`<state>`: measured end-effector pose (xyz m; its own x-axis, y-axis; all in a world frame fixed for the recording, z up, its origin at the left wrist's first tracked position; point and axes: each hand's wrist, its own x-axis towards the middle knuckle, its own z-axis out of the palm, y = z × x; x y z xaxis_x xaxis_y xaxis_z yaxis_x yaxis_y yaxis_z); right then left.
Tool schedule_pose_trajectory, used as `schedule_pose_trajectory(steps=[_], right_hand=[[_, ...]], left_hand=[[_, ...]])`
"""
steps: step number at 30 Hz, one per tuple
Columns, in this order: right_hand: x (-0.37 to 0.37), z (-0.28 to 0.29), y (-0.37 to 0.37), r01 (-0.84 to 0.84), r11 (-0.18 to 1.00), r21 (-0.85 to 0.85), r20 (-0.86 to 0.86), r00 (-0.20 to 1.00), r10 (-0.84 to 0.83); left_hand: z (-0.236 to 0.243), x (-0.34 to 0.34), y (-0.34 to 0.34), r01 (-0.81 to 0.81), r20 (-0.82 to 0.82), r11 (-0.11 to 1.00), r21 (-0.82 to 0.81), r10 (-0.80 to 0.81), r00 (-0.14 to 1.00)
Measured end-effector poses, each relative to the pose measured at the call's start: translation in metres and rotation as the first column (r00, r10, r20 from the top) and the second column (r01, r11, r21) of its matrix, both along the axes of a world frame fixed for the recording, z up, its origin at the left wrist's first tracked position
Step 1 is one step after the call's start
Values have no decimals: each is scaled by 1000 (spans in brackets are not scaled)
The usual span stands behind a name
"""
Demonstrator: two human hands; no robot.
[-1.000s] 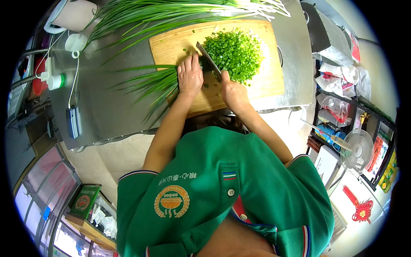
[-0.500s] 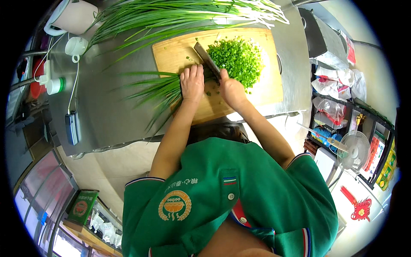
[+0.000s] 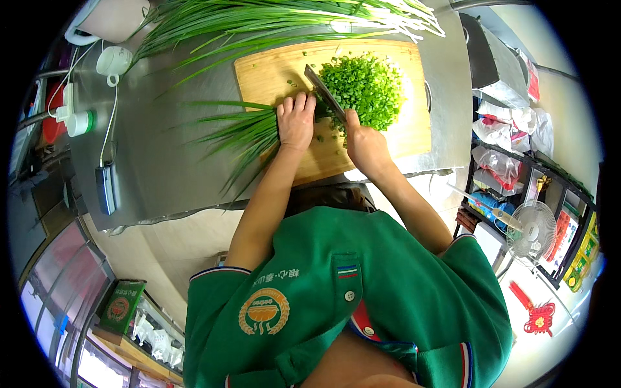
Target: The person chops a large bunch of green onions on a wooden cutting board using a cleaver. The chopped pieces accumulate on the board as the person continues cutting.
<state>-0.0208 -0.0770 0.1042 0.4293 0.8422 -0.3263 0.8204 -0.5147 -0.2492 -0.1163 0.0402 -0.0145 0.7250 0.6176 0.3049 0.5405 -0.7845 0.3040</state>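
My right hand (image 3: pixel 366 146) is closed round the handle of a kitchen knife (image 3: pixel 325 94), whose dark blade slants up and left over the cutting board (image 3: pixel 262 77). Beside the blade, my left hand (image 3: pixel 297 123) presses down on a bunch of green onions (image 3: pixel 249 132), fingers curled over it. The long green leaves fan out past the board's left edge. A heap of chopped green onion (image 3: pixel 365 90) lies right of the knife, and a few cut bits are scattered near the blade. The cut end of the bunch is mostly hidden by my left hand and the knife.
More whole green onions (image 3: pixel 278 26) lie along the far side of the steel table (image 3: pixel 155 149). A cabled phone-like device (image 3: pixel 106 189), a white cup-shaped item (image 3: pixel 114 61) and a power strip (image 3: pixel 66 103) are at the left. Shelves and a fan (image 3: pixel 533 231) stand at the right.
The knife and my right hand have shifted slightly right, as have my left hand and the board in the picture. The blade sits a little farther from my left fingers.
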Motion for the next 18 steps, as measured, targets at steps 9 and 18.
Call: schedule_pose_trajectory(steps=[9,18], right_hand=[[0,-45,3,19,984,180,-38,999,-12],[0,-12,-1,-13,995,95,18,1000,12]], left_hand=[[2,1,0,-2,26,999,-36,3,1000],[1,-1,1,-26,41,991,-131,31,999]])
